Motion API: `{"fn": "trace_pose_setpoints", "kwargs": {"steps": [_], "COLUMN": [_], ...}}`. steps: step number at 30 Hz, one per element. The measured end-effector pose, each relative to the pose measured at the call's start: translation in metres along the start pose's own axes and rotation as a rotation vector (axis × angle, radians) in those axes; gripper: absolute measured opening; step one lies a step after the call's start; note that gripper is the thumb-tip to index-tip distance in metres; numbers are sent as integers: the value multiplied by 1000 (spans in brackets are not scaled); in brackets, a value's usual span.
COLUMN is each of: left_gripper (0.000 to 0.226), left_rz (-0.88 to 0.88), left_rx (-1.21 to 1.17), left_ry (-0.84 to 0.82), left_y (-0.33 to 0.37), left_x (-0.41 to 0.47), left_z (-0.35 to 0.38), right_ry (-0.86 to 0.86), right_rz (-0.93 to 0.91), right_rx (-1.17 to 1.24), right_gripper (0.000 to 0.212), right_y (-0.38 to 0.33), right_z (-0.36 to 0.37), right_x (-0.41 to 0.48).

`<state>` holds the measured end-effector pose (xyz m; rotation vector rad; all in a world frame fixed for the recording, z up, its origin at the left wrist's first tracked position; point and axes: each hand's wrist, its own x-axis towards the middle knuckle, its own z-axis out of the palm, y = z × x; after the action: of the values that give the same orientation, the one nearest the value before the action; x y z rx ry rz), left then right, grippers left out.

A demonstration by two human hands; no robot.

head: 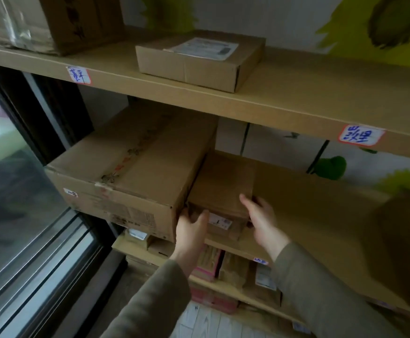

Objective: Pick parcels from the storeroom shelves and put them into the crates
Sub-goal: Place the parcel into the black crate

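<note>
Flat brown cardboard parcel lies near the front of the middle shelf.

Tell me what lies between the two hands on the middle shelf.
The small parcel, with a white label on its front, lies between the left hand and right hand, which hold its sides. The head view shows it.

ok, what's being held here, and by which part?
The small parcel: left hand grips its front-left corner, right hand grips its right edge.

Dim indoor light, daylight from window at left, soft blur, edges bent
</note>
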<state>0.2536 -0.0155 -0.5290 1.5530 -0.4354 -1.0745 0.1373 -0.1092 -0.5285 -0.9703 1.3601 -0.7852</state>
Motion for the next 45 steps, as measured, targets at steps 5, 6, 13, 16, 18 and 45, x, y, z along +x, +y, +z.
{"fn": "trace_pose_setpoints", "kwargs": {"steps": [5, 6, 13, 16, 18, 45], "left_gripper": [24, 18, 55, 65, 55, 65], "left_rz": [158, 186, 82, -31, 15, 135], "left_rx": [39, 38, 103, 129, 118, -14], "left_ry": [38, 17, -221, -352, -454, -207], "left_y": [3, 5, 24, 26, 28, 18], "left_x": [-3, -3, 0, 0, -9, -22], "left_z": [5, 6, 23, 35, 43, 54], "right_ry": [140, 162, 402, 334, 195, 192], "right_rz": [12, 25, -79, -108, -58, -83], "right_rx": [73, 78, -88, 15, 90, 273], "right_gripper": [51, 51, 36, 39, 66, 22], "right_y": [3, 1, 3, -6, -10, 21], "right_z": [-24, -30, -55, -54, -56, -103], "right_x": [6, 3, -12, -25, -29, -20]}}
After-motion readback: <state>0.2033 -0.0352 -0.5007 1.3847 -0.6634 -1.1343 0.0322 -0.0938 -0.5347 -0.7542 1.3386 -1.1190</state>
